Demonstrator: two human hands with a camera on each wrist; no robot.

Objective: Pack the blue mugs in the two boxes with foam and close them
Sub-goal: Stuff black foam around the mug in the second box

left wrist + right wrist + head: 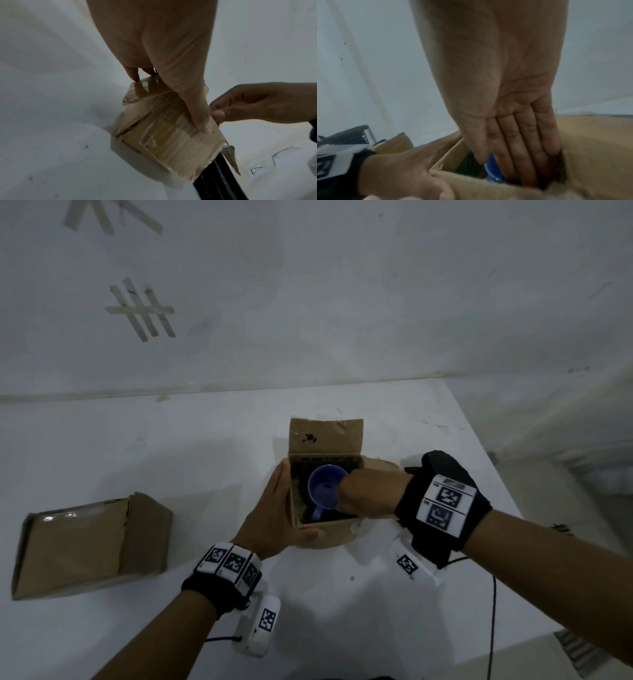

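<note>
Head | left hand [274, 515] flat against box [329, 534] | right hand [368, 494] grips mug [323, 486]

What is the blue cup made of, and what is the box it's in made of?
The blue mug looks like glazed ceramic, maybe plastic: smooth, evenly coloured, with a rounded rim. The open box looks like brown corrugated cardboard: matte, with creased flaps. In the left wrist view, shiny clear tape glints on its side.
</note>
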